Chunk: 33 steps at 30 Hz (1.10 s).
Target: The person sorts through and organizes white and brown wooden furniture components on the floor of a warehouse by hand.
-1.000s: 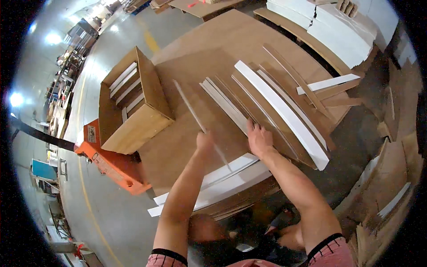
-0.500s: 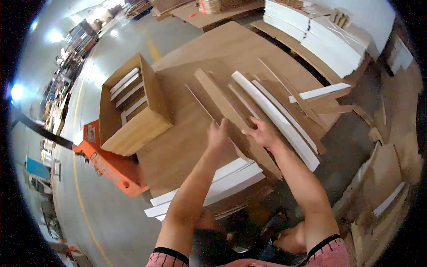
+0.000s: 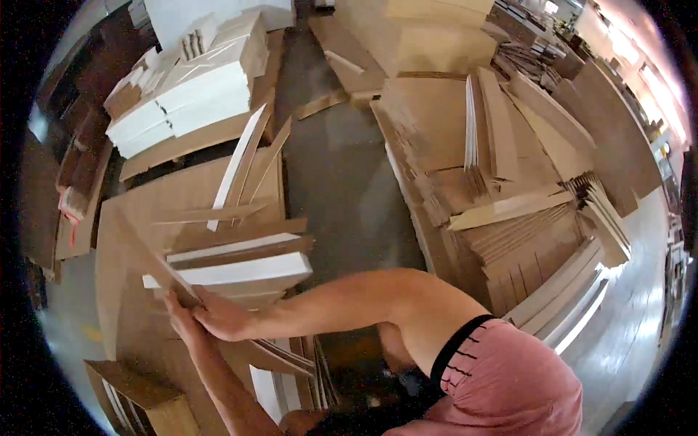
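Observation:
A long, narrow brown cardboard strip (image 3: 158,260) is held between my two hands at the left, one end tilted up toward the far left. My left hand (image 3: 186,324) closes on it from the near side. Beside it and partly over it, my right hand (image 3: 224,317) grips the same strip, its fingers wrapped round the edge. Just beyond lie a white strip (image 3: 247,272) and several brown cardboard strips on a large cardboard sheet (image 3: 120,291). Below my hands, more white strips (image 3: 267,389) are partly hidden by my left forearm.
An open cardboard box (image 3: 171,416) with strips inside stands at the lower left. White stacked cartons (image 3: 207,98) sit on a pallet at the far left. Across a strip of grey floor (image 3: 342,196), a pallet to the right carries cardboard sheets and bundled pieces (image 3: 520,240).
The view has swung to the right, bringing the right-hand pallet into sight. My hands, apart before, have come together on the cardboard strip, which is now tilted up.

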{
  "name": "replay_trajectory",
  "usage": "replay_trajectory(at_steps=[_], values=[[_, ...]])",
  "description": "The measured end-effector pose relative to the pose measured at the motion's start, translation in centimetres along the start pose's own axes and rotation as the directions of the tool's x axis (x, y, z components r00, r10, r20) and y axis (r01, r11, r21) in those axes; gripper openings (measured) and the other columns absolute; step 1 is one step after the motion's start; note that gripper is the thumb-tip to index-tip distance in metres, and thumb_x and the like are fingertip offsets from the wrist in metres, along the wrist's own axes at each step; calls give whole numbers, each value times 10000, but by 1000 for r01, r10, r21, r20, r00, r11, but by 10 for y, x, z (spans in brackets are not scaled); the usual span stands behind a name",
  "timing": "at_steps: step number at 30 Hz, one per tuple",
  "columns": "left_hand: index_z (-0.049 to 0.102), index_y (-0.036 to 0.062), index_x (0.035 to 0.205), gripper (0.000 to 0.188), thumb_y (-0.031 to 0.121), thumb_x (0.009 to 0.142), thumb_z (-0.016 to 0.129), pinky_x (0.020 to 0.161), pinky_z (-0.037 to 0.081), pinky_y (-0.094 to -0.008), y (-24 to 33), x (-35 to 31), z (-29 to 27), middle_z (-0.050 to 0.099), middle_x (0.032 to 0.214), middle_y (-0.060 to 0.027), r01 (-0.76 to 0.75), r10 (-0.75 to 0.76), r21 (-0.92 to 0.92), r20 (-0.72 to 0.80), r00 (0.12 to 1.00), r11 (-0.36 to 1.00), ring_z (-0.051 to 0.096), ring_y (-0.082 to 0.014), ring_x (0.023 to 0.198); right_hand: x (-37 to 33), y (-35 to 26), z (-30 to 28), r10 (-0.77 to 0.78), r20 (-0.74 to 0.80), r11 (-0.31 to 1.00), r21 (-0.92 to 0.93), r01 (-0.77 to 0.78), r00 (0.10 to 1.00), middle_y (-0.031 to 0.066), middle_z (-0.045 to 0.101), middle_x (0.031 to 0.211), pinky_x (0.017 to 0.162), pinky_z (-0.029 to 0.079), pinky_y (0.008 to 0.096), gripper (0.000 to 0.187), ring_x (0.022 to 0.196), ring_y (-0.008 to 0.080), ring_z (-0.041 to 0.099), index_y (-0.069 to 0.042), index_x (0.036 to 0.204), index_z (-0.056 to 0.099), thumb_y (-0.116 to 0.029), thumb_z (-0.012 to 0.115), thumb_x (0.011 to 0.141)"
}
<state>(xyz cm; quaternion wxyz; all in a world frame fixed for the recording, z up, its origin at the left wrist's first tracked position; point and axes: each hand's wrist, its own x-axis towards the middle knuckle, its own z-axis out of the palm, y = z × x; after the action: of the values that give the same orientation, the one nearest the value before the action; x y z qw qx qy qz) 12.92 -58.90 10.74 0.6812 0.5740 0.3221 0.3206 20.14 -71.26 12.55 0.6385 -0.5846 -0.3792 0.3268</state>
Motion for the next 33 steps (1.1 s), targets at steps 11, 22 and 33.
replay_trajectory(at_steps=[11, 22, 33], values=[[267, 5, 1510, 615, 358, 1037, 441, 1131, 285, -358, -8, -83, 326, 351, 1528, -135, 232, -290, 175, 573, 767, 957, 353, -250, 1380, -27, 15, -329, -89, -764, 995, -42, 88, 639, 132, 628, 937, 806, 514, 359, 324, 858, 216, 587, -13, 1221, 514, -221, 479, 974], [467, -19, 1350, 600, 462, 992, 438, 1010, 411, -423, -96, -145, 564, 549, 1294, -276, -33, -238, 311, 788, 568, 950, 522, -425, 1209, -185, 25, -638, 94, -965, 881, -34, -472, 246, 115, 619, 1056, 806, 476, 434, 307, 974, 269, 564, -32, 1053, 626, -265, 465, 935], [517, 6, 1296, 506, 381, 958, 483, 953, 442, -472, -112, -189, 570, 618, 1152, -253, 23, -293, 346, 754, 588, 938, 574, -407, 1110, -217, -142, -522, -150, -951, 985, -167, -41, 271, 75, 472, 1410, 1107, 295, 365, 585, 1300, 201, 425, -112, 1498, 362, -257, 528, 956]])
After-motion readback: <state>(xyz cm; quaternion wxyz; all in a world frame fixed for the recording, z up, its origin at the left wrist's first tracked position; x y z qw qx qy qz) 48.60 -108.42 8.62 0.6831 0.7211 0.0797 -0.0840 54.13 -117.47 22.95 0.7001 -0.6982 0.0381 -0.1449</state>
